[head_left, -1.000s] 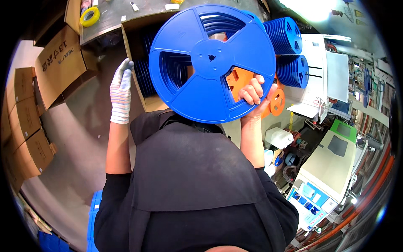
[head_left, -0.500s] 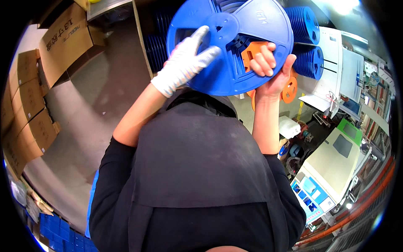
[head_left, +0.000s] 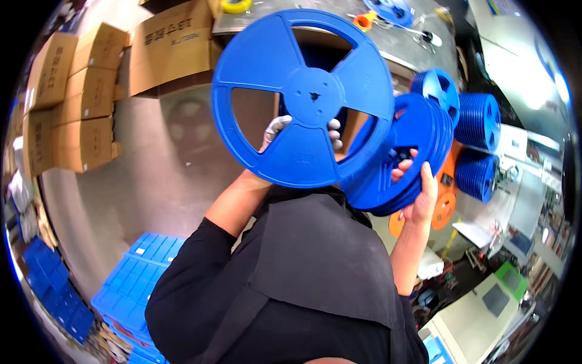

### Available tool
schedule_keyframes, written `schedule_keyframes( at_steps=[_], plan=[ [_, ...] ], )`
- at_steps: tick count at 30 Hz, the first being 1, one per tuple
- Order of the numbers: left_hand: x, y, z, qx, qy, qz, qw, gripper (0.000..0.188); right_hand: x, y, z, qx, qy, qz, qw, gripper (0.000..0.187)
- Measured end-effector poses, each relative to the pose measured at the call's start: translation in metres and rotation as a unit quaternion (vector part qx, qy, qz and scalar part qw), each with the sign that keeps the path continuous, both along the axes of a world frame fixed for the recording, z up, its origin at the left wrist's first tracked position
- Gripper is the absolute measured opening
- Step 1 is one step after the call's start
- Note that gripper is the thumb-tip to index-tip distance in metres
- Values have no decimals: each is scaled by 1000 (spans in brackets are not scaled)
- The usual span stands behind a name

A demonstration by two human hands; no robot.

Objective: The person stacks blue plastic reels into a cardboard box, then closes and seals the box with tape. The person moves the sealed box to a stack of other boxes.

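Note:
My left hand, in a white glove, grips one large blue plastic reel from behind. Its fingertips show at the reel's cut-out windows, and the reel's flat face is turned up with a small central hole. Close by on the right, my bare right hand has its fingers curled through a window of a stack of several blue reels. The thumb lies along the stack's outer edge. The single reel covers part of that stack's left side.
Upright stacks of blue reels stand at the right near an orange reel. A grey worktable at the top carries yellow tape. Cardboard boxes stand left; blue crates sit lower left.
The single reel has been separated from the stack, held left in my gloved hand. My right hand has moved lower right with the stack. My view has shifted, bringing the worktable and crates into sight.

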State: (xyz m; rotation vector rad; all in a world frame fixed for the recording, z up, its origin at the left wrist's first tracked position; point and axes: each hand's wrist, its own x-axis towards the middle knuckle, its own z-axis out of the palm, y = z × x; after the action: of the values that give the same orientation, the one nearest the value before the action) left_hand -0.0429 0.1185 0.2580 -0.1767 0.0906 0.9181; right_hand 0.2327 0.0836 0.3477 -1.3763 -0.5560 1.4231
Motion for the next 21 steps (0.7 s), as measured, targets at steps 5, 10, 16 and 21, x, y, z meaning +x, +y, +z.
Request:
schedule_keyframes(
  at_steps=[5,10,16,21],
  plan=[
    [-1,0,-8,11,-58,24,998,72,0,-4,1,-20,-26,-24,999,38],
    [1,12,-6,21,-86,18,996,62,14,-11,-7,-38,-2,-58,998,38],
    [5,28,-20,2,-139,18,990,64,17,-19,-9,-28,-6,-105,994,41],
    [1,32,-13,7,-142,12,990,67,40,-32,-16,4,82,-135,987,45]
  ],
)
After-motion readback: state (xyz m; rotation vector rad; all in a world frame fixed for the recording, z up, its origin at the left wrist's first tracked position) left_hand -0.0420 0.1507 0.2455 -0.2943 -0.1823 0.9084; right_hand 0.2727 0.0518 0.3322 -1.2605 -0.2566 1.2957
